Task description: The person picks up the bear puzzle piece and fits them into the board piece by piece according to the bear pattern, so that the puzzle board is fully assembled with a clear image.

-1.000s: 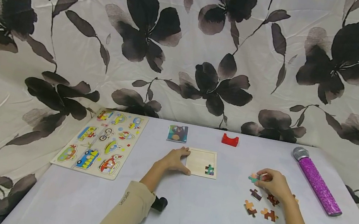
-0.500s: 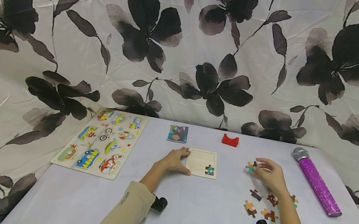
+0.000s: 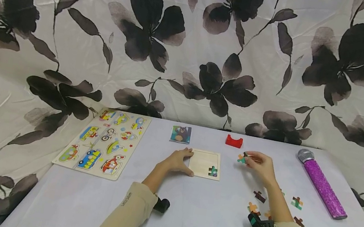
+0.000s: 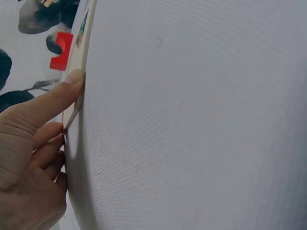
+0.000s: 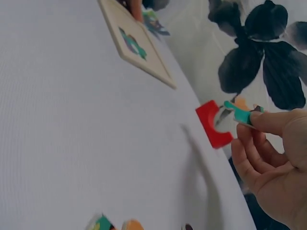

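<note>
Right hand (image 3: 259, 164) pinches a small puzzle piece (image 3: 242, 158) between thumb and fingertips, held above the table (image 3: 208, 221), just right of the wooden puzzle tray (image 3: 205, 164). Piece is jigsaw-cut, teal and orange on its face with a dark patch; in the right wrist view it (image 5: 238, 112) shows edge-on, thin and flat, at the fingertips.

Left hand (image 3: 177, 162) lies flat at the tray's left edge, fingers straight, thumb along the near side; the left wrist view shows a fingertip pressed against the tray's rim (image 4: 76, 91). Tray is pale wood, square, with a raised border; one placed piece (image 3: 212, 171) sits in its near right corner.

Around: red arch block (image 3: 233, 140) just beyond the held piece, nothing between piece and tray. Bear picture card (image 3: 180, 134) behind the tray. Loose pieces (image 3: 259, 196) scattered near the right forearm, some partly hidden by it. Purple glitter microphone (image 3: 321, 185) at far right. Vehicle peg board (image 3: 104, 143) at left, well apart. Floral cloth (image 3: 145, 32) as backdrop.
</note>
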A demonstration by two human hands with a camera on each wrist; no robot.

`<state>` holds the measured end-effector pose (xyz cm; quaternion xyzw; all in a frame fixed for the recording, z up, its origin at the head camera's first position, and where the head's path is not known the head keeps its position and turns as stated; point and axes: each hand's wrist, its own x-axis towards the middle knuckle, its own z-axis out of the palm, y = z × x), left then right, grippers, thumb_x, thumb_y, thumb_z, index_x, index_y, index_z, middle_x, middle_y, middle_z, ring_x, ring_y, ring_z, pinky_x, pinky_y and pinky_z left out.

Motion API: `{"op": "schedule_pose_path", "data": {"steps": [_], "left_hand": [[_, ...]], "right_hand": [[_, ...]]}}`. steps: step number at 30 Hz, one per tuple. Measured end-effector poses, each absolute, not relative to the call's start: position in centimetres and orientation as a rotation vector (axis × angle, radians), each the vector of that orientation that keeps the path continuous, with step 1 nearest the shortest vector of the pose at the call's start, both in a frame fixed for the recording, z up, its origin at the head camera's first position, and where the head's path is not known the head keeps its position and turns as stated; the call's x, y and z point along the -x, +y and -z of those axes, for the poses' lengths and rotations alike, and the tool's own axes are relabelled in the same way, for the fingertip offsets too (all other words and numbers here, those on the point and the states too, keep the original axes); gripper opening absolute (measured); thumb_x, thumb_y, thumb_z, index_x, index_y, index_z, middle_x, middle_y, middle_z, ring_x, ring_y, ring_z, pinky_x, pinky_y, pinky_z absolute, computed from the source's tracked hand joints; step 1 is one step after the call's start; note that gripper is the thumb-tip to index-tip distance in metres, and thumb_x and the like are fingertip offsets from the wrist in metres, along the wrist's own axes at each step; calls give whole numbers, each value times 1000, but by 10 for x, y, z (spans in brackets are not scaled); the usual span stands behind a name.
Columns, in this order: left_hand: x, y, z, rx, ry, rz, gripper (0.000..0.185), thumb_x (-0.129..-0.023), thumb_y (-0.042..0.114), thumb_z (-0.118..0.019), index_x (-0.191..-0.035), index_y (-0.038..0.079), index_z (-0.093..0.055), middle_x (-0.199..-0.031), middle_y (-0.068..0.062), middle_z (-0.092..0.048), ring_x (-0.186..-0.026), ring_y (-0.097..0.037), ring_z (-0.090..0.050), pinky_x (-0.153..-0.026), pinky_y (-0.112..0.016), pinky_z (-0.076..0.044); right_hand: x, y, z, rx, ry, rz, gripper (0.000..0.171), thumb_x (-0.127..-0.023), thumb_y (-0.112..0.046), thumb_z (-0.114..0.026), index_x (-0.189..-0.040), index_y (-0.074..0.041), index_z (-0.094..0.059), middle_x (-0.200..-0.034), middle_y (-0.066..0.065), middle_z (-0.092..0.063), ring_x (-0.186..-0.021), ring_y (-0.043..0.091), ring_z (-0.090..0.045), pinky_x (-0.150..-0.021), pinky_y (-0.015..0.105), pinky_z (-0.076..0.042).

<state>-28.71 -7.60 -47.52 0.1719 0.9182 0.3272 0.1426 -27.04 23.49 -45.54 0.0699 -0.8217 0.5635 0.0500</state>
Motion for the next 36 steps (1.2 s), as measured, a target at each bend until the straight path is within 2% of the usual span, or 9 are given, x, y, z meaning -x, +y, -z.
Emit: {"op": "schedule_pose_path", "data": {"steps": [3,7,12,16,19,28,33,36], "left_hand": [[286,-76,475,-491,2645,-953,89,-59,33,-81,-134,7,-39,-144,-5,-26,-133,-29,-17,-106,-47,-15],[286,-75,476,-484,2648,-951,89,-59,32,-81,-134,7,-39,-144,-4,-26,-133,-27,-17,-107,-46,-14],[286,-75,476,-482,2646,-940,89,-60,33,-81,-134,7,-39,-144,-4,-26,-133,-27,-17,-107,-46,-14],[286,-75,476,-486,2648,-936,89,-60,34,-81,-134,7,-39,-144,-4,-26,-133,-27,-17,-107,-46,-14],[287,-75,476,-488,2649,-946,89,-60,33,-81,-134,7,-39,-144,-4,-26,-133,-27,-17,-107,-45,-14],[287,-75,477,-499,2648,-938,90,-60,34,-81,-134,7,-39,-144,-6,-26,-133,-28,-17,-106,-46,-15],[288,-76,477,-502,2648,-935,90,-60,34,-81,-134,7,-39,-144,-5,-26,-133,-28,-17,-107,-46,-14],[289,-76,478,-498,2648,-939,90,-60,34,-81,-134,7,-39,-144,-5,-26,-133,-28,-17,-107,-47,-13]], "right_hand": [[274,228,457,-256,-2487,-1757,33,-86,-12,-57,-111,10,-55,-98,26,-56,-72,22,-63,-65,24,-53],[277,218,458,-314,-2460,-1800,31,-87,-10,-56,-111,10,-55,-100,28,-54,-70,23,-63,-65,29,-54],[279,208,460,-308,-2423,-1843,31,-86,-10,-57,-110,10,-57,-102,29,-56,-67,15,-62,-64,27,-54],[281,200,460,-244,-2388,-1888,31,-83,-11,-62,-104,12,-59,-98,27,-60,-63,9,-62,-62,24,-53],[282,193,459,-237,-2358,-1916,30,-82,-8,-63,-101,14,-59,-94,28,-60,-62,9,-63,-62,26,-53],[282,182,459,-308,-2281,-2054,27,-83,5,-55,-105,21,-52,-100,40,-53,-64,8,-64,-65,30,-53],[284,177,461,-338,-2210,-2124,29,-82,9,-54,-108,22,-49,-91,35,-55,-65,9,-64,-65,30,-53],[285,174,462,-357,-2233,-2113,36,-81,10,-53,-116,18,-46,-87,28,-54,-67,10,-64,-66,30,-53]]}}
